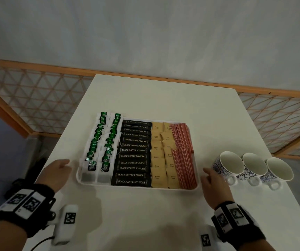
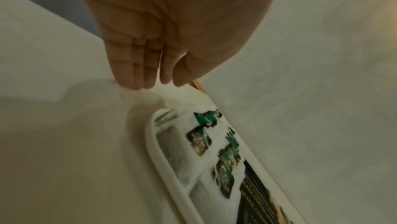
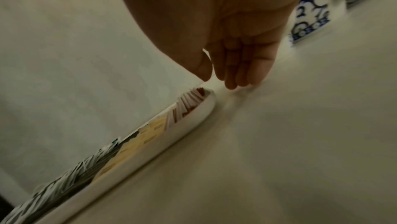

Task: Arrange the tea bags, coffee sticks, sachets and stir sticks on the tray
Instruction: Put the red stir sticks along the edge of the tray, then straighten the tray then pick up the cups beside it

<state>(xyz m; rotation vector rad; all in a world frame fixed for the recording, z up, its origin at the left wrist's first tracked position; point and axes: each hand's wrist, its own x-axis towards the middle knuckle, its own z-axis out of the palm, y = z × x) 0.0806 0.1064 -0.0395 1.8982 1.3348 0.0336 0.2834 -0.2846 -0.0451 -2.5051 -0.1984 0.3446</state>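
Hands (image 1: 55, 173) (image 1: 213, 180) flat-fingered beside the filled tray (image 1: 136, 187).

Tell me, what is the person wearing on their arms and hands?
The hands are bare: no gloves and no rings that I can see. Each wrist has a thick black band with white tiles printed with black square codes, on the left wrist band and the right wrist band. A small white camera block with its own code sticks out from the left band, and a thin black cable trails from it.

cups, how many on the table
3, in a row right of the tray: left cup by the right hand, middle cup, right cup.
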